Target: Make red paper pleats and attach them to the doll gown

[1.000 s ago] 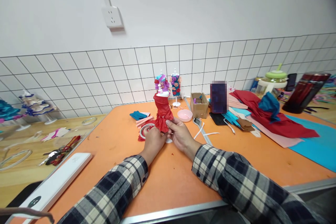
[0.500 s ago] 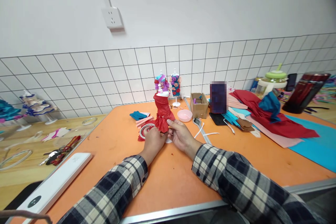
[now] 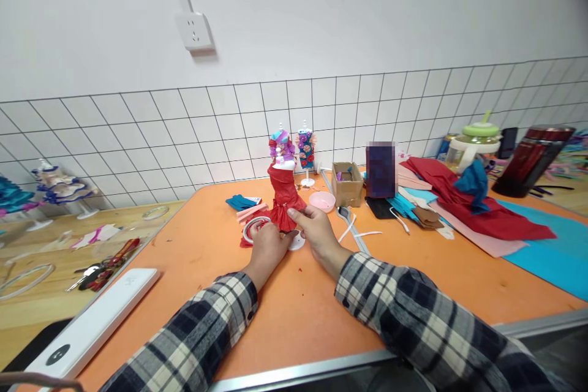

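Observation:
A small white mannequin wears a red crepe-paper dress (image 3: 281, 187), gathered at a low waistline with a flared skirt, in the middle of the table. My left hand (image 3: 267, 249) is closed at the left of the hem, its thumb reaching across under the skirt. A roll of tape (image 3: 250, 231) sits against its fingers; whether they grip the roll is hidden. My right hand (image 3: 321, 234) pinches the skirt's right edge between thumb and fingers. Below the hem shows the white round stand base (image 3: 297, 241). Red paper (image 3: 245, 243) lies beside the tape.
Behind stand two decorated mannequins, one with a blue flowered dress (image 3: 306, 150). A pink bowl (image 3: 322, 201), cardboard box (image 3: 348, 185), scissors (image 3: 344, 214) and phone (image 3: 381, 170) are to the right. Further right lie red paper (image 3: 487, 208) and a dark flask (image 3: 528, 162). A white device (image 3: 98, 318) lies left.
My right hand has lifted slightly and its fingers have moved away from my left thumb, so more of the white base shows. My left hand stays nearly still.

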Demonstrator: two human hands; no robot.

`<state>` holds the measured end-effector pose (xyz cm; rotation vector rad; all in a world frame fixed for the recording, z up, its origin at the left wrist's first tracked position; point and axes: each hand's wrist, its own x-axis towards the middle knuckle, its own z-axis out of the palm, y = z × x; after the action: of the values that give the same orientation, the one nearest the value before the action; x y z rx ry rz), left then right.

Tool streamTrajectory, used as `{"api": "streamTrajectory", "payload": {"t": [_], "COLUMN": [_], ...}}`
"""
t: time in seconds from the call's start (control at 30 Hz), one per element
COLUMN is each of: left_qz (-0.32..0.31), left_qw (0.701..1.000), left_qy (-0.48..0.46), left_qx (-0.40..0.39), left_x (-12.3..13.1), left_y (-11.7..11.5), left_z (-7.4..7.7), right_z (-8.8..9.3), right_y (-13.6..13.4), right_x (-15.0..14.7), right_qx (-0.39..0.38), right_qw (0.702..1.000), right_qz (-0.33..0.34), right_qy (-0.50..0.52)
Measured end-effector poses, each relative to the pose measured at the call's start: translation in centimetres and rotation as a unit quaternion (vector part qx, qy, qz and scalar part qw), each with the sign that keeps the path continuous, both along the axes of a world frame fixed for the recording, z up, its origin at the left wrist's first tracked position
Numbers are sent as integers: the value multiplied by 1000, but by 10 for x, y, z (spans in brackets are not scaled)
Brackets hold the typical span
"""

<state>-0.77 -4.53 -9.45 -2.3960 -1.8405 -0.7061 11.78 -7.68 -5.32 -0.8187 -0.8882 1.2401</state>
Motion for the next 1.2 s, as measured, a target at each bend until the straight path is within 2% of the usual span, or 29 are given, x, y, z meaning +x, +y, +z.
{"api": "streamTrajectory", "payload": {"t": [0.23,0.47,0.63,0.97,1.2], "left_qz": [-7,-20,-36,-49,-71], "left_qw": [1000,1000,999,999,997], "left_qy": [-9,-15,-9,-17,-39], "left_qx": [-1,2,-7,1,-7], "left_x": [-1,-4,-6,-7,-9], "left_y": [0,1,5,5,8], "left_z": [0,1,0,3,1], "right_z": [-4,-11,-14,-26,-23], "right_y": [2,8,14,18,15], "right_x": [3,15,13,15,18], "right_qx": [-7,-34,-47,-33,-41], "right_qw": [1000,995,989,994,994], "right_qz": [28,24,67,89,91], "right_qy": [9,95,120,54,48]}}
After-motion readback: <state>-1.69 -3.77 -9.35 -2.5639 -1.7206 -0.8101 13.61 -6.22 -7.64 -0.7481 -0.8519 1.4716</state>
